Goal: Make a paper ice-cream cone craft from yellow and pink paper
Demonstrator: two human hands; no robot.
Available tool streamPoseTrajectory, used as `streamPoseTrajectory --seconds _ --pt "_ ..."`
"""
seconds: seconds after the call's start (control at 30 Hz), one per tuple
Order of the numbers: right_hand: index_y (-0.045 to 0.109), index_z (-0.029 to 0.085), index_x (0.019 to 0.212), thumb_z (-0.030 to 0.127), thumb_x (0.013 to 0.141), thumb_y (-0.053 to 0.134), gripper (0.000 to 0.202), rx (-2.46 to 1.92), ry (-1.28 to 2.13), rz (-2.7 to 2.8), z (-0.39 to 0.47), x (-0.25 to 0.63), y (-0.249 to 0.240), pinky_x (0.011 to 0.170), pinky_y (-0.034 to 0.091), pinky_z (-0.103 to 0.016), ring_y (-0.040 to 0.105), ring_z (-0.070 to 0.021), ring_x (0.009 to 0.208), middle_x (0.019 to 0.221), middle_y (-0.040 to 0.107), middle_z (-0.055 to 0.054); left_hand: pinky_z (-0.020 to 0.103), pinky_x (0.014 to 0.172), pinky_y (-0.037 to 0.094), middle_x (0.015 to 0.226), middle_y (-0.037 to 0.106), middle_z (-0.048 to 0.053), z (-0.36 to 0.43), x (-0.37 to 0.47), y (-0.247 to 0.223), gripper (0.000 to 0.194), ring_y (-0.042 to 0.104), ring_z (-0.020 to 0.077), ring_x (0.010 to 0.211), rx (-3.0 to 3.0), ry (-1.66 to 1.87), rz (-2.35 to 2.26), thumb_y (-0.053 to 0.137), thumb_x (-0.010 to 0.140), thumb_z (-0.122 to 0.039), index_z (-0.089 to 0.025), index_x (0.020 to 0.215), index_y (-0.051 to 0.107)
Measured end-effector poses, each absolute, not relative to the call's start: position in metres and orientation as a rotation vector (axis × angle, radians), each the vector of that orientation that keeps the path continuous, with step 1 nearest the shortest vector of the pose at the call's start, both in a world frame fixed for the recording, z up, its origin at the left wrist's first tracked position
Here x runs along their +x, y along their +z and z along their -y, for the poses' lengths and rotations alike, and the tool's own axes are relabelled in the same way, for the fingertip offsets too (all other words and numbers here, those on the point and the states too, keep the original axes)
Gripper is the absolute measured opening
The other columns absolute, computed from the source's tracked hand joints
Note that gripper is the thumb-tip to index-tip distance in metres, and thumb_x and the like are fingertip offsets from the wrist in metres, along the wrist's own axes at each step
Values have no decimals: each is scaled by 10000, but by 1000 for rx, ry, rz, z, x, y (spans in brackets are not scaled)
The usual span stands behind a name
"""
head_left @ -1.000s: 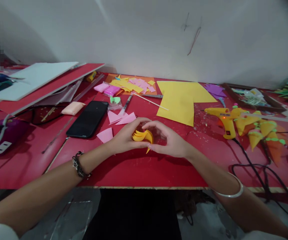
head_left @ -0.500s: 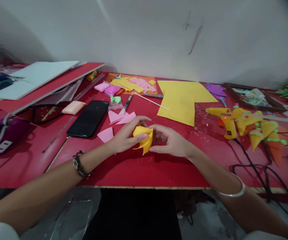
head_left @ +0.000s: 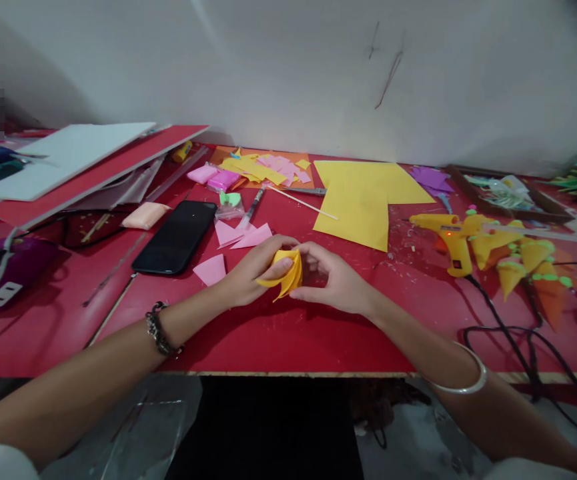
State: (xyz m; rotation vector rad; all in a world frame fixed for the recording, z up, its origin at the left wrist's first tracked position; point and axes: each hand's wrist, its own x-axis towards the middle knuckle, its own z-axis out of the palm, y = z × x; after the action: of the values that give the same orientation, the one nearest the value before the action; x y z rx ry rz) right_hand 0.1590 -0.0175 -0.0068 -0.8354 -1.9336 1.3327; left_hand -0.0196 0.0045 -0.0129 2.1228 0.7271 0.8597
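Note:
Between my hands, above the red table, is a yellow folded-paper piece with curved, pointed, petal-like flaps. My left hand grips it from the left, its thumb pressed across the near flaps and its fingers behind. On the other side, my right hand curls round the paper's right edge, with fingertips and thumb at its folds. The fingertips behind the paper are partly hidden. Just left of my hands lie several cut pink paper pieces.
A black phone lies to the left. Yellow sheets are spread at the back. A yellow glue gun with a looping black cord stands at right, near small yellow paper cones. Boards lean at the far left.
The yellow paper piece has been turned and tilted, so its flaps now sweep to the lower left. My right fingers and thumb have closed in on its right edge.

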Motion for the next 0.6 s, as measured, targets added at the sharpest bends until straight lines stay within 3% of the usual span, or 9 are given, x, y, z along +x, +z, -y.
streamPoseTrajectory --seconds 0.27,0.6 --pt "426 216 1047 321 714 601 391 -951 1061 2020 16 159 -6 746 470 -322 564 -161 841 954 557 -33 344 913 338 1110 462 88 -5 -19 -12 332 426 178 1037 2256 888 -795 323 882 -277 -181 1198 364" --pt "454 206 1001 329 737 566 312 -1020 837 2047 16 160 -4 707 458 -302 548 -148 780 911 562 -24 342 933 332 1158 474 83 -6 -19 -9 407 430 177 1068 2319 915 -781 381 862 -237 -198 1263 329"
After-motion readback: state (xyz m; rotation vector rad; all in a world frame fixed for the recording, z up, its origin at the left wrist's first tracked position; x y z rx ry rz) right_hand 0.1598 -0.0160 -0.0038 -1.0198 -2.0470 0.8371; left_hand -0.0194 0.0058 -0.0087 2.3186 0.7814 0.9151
